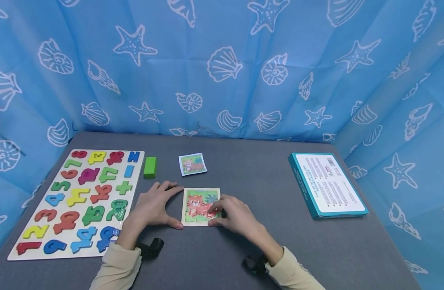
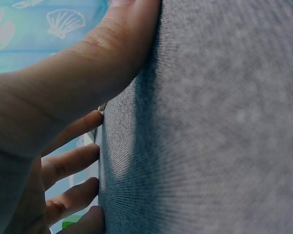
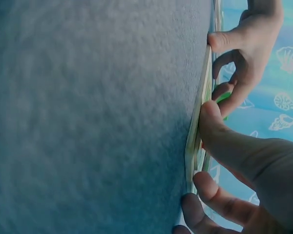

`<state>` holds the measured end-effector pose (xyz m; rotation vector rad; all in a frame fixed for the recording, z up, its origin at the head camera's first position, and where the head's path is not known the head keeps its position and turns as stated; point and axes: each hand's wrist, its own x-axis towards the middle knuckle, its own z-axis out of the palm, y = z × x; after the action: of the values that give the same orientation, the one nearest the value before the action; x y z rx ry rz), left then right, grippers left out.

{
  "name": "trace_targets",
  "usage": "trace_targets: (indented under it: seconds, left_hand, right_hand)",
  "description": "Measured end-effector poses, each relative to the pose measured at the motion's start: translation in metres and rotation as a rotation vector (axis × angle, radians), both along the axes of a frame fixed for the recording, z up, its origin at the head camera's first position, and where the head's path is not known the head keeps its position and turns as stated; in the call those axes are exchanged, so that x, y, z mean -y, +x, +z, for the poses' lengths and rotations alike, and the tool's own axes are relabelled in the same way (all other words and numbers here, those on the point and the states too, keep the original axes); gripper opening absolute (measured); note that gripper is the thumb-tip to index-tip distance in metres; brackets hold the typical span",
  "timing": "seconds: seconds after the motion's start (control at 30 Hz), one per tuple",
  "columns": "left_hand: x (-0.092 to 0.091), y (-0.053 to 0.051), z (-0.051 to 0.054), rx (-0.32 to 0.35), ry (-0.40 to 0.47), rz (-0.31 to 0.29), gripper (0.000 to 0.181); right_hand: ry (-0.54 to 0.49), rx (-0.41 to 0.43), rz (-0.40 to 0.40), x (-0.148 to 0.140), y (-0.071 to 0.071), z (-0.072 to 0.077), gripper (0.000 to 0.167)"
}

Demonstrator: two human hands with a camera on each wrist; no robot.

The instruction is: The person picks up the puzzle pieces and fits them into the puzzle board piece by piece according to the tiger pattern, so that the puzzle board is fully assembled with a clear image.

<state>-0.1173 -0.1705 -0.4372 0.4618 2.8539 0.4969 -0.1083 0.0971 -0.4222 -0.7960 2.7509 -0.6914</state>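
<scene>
A small square jigsaw puzzle with a cartoon tiger lies in a pale-rimmed wooden tray on the table. My left hand rests at the tray's left side, thumb by the lower corner and index finger by the upper one, fingers spread. Over the lower right of the puzzle, my right hand holds a puzzle piece between thumb and index finger. Those fingers partly hide the piece. In the right wrist view, the right thumb lies on the puzzle tray, with other fingertips at its near side.
A picture card with a matching scene lies behind the tray. Beside it stands a green block. A white number board fills the left side of the table. At the right lies a teal-edged box. A blue curtain hangs behind.
</scene>
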Motion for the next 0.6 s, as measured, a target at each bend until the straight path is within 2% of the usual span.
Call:
trace_targets:
  seconds: [0.23,0.5,0.6]
  left_hand:
    - [-0.0006,0.0003,0.0007,-0.003,0.001,0.002,0.109]
    - [0.0000,0.0006,0.0008,-0.004,-0.001,0.008,0.110]
    - [-0.0007,0.0008,0.0004,-0.010,-0.004,0.012,0.110]
  right_hand:
    - [-0.028,-0.025,-0.082,0.0040,0.0038,-0.0019,0.022]
    - [0.065,-0.011,-0.021,0.0068,0.0047,0.0054,0.017]
    - [0.068,-0.013,-0.037,0.0074,0.0060,0.0068,0.013]
